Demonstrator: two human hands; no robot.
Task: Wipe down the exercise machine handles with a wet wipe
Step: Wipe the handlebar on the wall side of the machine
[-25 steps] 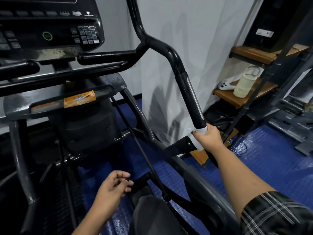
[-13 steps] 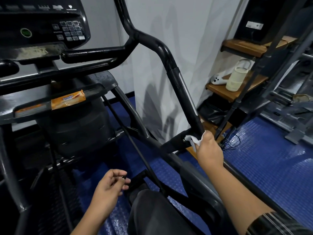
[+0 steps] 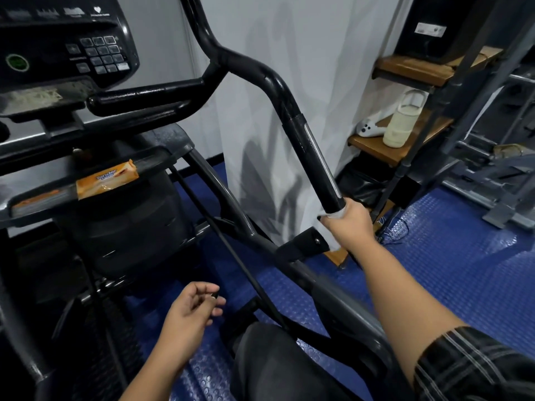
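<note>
plaid sleeve (image 3: 477, 369): is running out of the frame at the bottom right, nearest the camera and well behind the grip.
left hand (image 3: 188, 311): is hanging low, well left of and below the grip, with its fingers loosely curled; a small dark speck at the fingertips is too small to make out.
right hand (image 3: 351, 224): is clenching round the lower end of the handle, with the wipe under the palm.
wet wipe (image 3: 337, 213): is being squeezed between palm and bar; only a white band at the top of the fist and a pale tail below it are showing, and the rest is hidden.
handle (image 3: 315, 157): is rising up and left from the grip, black with a shiny strip; its top is leaving the frame.
tray (image 3: 162, 160): is sitting well left of the grip, holding an orange packet (image 3: 107, 179) lying flat, its print blurred.
shelf (image 3: 373, 146): is standing right of and above the grip, carrying a pale jug (image 3: 401, 123) with a white controller (image 3: 369, 129) just beside it; what the jug is holding cannot be told.
console (image 3: 63, 47): is sitting farthest from the grip, up left, cut by the frame edge.
</note>
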